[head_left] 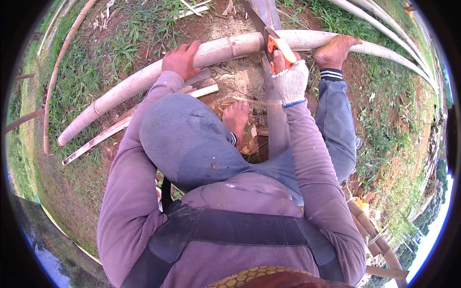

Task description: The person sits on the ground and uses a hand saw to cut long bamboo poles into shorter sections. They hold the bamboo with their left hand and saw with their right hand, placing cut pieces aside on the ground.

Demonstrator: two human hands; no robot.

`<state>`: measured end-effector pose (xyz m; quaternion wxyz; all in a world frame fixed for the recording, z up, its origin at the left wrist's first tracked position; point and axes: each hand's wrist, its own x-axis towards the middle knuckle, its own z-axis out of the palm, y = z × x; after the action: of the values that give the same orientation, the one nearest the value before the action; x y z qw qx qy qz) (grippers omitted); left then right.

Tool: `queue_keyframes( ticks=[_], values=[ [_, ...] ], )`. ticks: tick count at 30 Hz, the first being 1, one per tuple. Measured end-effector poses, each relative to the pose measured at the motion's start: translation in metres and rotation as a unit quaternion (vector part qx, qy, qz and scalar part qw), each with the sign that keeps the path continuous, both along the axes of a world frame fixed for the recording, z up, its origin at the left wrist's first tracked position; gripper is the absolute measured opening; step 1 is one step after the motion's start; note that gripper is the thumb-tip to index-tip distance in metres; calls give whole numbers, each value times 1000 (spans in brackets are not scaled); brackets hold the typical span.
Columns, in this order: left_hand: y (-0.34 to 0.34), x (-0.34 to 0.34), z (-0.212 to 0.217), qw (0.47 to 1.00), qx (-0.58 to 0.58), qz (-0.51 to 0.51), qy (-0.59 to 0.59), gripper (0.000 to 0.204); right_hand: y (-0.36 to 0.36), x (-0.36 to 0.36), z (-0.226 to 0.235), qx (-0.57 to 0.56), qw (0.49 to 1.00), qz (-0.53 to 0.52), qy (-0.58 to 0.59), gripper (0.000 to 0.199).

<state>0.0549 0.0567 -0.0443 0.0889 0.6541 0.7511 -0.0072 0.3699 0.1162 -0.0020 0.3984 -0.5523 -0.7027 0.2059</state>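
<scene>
Here, one thick bamboo pole [225, 48] is laid across the bare ground, its long axis running from lower left to upper right in a bent arc. It is pressed down by the left hand [181, 60], fingers spread flat over it. One hand saw [269, 41] with an orange handle is gripped by the gloved right hand [290, 79] — fingers closed round it — with the blade set on the pole. Two bare feet are seen — one on the pole, one on the ground.

Left hand [180, 59]: bare, palm down, fingers [192, 47] spread forward, arm stretched out in a mauve sleeve.
Right hand [291, 79]: in a white fingerless glove, clenched tight in a fist, elbow bent.
</scene>
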Motion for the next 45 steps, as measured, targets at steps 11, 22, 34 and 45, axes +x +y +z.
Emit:
queue_keyframes(
  ticks=[11, 22, 34, 45],
  values=[
    [-12, -11, -6, 999, 26, 7, 22, 90, -174, 122, 7, -60, 994, 59, 72, 21],
    [-3, -4, -11, 999, 42, -12, 8, 86, -139, 81, 31, -45, 999, 27, 11, 23],
    [-9, -6, 2, 1000, 12, 11, 13, 90, 0, -19, 4, -29, 1000, 6, 8, 32],
    [5, 6, -8, 1000, 0, -10, 11, 93, -123, 88, -12, -63, 998, 6, 9, 24]
  ],
)
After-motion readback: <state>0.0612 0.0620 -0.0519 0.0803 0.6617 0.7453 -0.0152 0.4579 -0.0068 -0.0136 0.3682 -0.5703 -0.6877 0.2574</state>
